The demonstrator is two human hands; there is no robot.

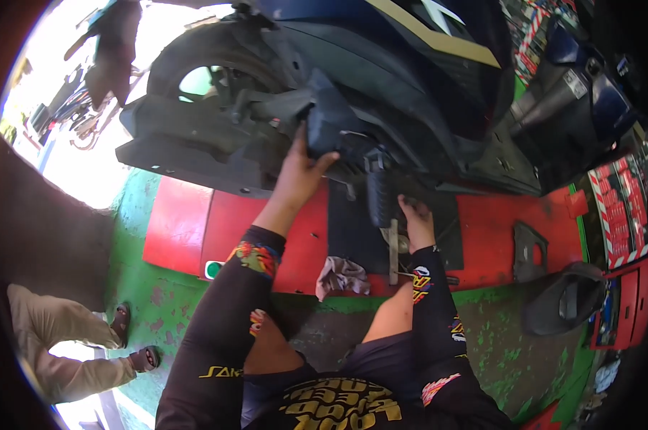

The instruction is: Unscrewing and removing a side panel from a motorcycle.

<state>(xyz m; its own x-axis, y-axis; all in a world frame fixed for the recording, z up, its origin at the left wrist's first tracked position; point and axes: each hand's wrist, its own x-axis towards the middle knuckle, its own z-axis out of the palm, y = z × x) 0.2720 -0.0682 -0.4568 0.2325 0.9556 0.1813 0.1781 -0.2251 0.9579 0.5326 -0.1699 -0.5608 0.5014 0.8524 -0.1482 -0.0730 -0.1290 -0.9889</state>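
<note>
1. Scooter (381, 72): dark blue gloss, black matte plastic; side-on before the person, over the platform.
2. Red platform (281, 229): flat, scuffed; black mat (345, 240) on top.
3. Side cover (329, 113): angular, matte; handling it seems the present step; next move calls for steady fingertips.
4. Left hand (304, 166): spread wide, touching cover.
5. Right hand (418, 223): loosely curled; hold cannot be told.
6. Footpeg (377, 197): ribbed, rubbery.

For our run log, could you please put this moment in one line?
left hand: at dark side cover of scooter | right hand: beside black footpeg, contact unclear | rag: at edge of red platform
</note>
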